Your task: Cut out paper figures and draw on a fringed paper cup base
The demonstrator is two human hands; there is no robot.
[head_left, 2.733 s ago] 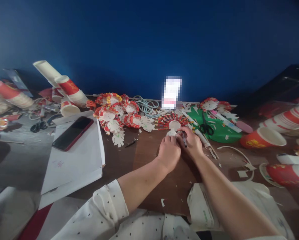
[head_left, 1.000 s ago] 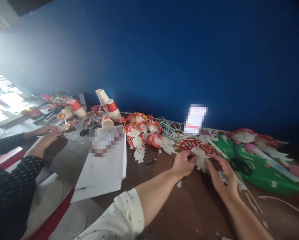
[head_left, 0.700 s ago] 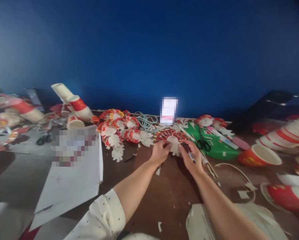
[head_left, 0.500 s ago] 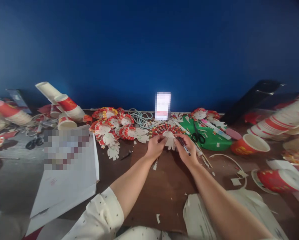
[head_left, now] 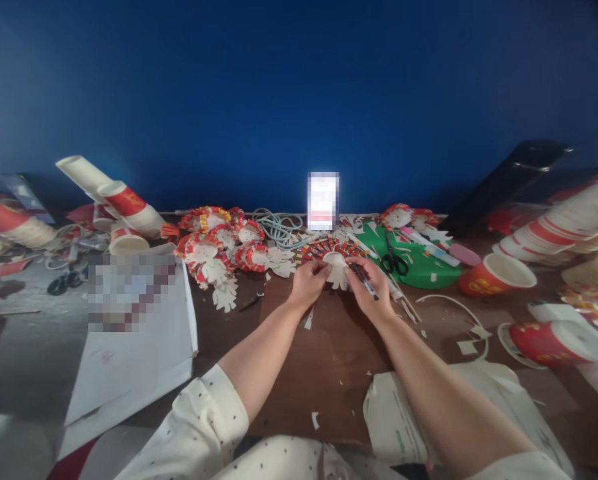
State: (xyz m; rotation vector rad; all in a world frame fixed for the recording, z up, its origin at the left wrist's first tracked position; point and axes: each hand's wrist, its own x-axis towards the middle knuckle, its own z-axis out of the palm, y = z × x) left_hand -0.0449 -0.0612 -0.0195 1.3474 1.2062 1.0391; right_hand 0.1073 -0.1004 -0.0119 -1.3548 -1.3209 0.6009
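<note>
Just short of the grip, a paper scrap (head_left: 315,420) lies on the brown table (head_left: 323,367); a white bag (head_left: 393,420) sits to its right, partly under the right forearm.

At the grip itself, left hand (head_left: 309,283) has thumb and fingertips pinched together at the near-left edge of the cutout (head_left: 337,269). Right hand (head_left: 375,290) is curled, tips at the cutout's right edge, with a pen (head_left: 367,283) caught across the fingers. So cutout sits between the two hands, right at the tips.

To do this well, I'd say: light pinch at the outer edges only, since thin card would likely crease; both hands level so it doesn't twist; pen tip pointed away from the white face, or it may leave a stray mark.

Cutout looks white, rounded at the top, tabs splaying down toward the wearer. Just beyond it, red-brown strips (head_left: 329,249) spread like a fan; too soft to tell whether they're joined to it.

Beyond the right hand, to its right, black scissors (head_left: 397,265) on a green sheet (head_left: 429,273). Beyond the left hand, to its left, heaped red-and-white pieces (head_left: 203,252), some with similar white tabs. Farther past the grip: pale cord (head_left: 279,230), lit blocked-out screen (head_left: 323,200), blue wall (head_left: 299,100).
</note>
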